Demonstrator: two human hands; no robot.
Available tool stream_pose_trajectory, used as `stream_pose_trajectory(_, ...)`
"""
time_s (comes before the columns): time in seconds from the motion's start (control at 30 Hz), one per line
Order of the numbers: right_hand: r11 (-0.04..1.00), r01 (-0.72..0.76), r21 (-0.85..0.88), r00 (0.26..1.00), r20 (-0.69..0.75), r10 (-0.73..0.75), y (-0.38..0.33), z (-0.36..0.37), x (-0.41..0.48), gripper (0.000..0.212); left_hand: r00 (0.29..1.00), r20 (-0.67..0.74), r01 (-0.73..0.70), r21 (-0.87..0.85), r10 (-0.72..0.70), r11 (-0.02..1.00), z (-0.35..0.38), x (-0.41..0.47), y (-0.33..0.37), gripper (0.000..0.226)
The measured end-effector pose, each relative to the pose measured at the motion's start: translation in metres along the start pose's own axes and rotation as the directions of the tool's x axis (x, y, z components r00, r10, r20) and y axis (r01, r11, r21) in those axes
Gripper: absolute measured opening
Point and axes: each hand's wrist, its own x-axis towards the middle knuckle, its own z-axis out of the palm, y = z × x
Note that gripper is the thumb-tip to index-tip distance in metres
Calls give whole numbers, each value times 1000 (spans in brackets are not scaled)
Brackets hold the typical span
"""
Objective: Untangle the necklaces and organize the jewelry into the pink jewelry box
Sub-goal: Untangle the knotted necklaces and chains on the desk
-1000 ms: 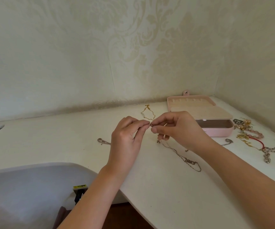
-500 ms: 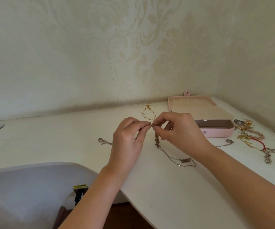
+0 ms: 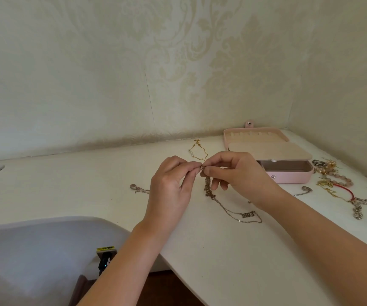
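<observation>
evidently the left hand (image 3: 169,192) and right hand (image 3: 241,176) both pinch 1 necklace (image 3: 224,207) by its top end, raised near the open pink box (image 3: 293,176), probably so its tangle hangs loose.

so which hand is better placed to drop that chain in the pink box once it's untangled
Right, probably. The right hand sits beside the open pink jewelry box, while the left hand would have to cross over it. Both pinch the chain at its top.
</observation>
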Motion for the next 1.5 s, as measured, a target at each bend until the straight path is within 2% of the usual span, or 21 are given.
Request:
stream_pose_trajectory(0.1,991,-58,124,998,47,52,0,-1,0,6,1000,-2,-7,15,7,1000,-1,0,0,18)
stream_pose_trajectory(0.2,990,-81,117,995,70,73,0,0,0,8,1000,-5,-14,23,14,1000,-1,0,-1,10)
stream_pose_trajectory(0.37,972,-167,167,979,145,143,0,-3,0,14,1000,9,-18,-8,18,1000,-1,0,1,12)
stream_pose_trajectory(0.5,967,-196,163,973,154,171,-2,-4,1,14,999,15,40,-39,-39,998,-2,0,2,12)
stream_pose_trajectory(0.63,914,-259,311,957,208,200,-1,1,1,8,993,19,115,-104,-113,988,-5,1,3,13)
stream_pose_trajectory(0.7,898,-253,360,962,190,195,-1,3,1,7,992,17,129,-127,-128,984,-6,2,4,14)
stream_pose_trajectory(0.83,961,-177,213,983,92,161,-5,4,1,7,988,12,156,-151,-156,976,-6,4,6,15)
stream_pose_trajectory(0.9,955,-199,221,980,72,188,-5,5,1,7,989,26,146,-148,-143,978,-5,3,6,15)
stream_pose_trajectory(1.0,930,-253,267,966,119,228,-3,7,2,8,991,41,130,-134,-126,982,-4,3,6,13)
stream_pose_trajectory(1.07,948,-249,198,963,153,222,-2,4,3,9,986,32,168,-155,-165,974,-4,4,5,12)
stream_pose_trajectory(1.17,980,-183,80,970,174,167,-3,-5,3,8,977,31,215,-191,-213,958,-7,5,6,13)
stream_pose_trajectory(1.27,994,-106,8,987,126,105,-7,-19,3,9,974,43,225,-199,-221,954,-7,5,8,11)
stream_pose_trajectory(1.4,993,-69,-94,992,102,79,-9,-26,3,3,965,133,248,-179,-226,952,-3,4,6,5)
stream_pose_trajectory(1.5,994,-72,-79,988,134,82,-9,-21,1,5,957,179,255,-152,-228,955,-2,5,4,14)
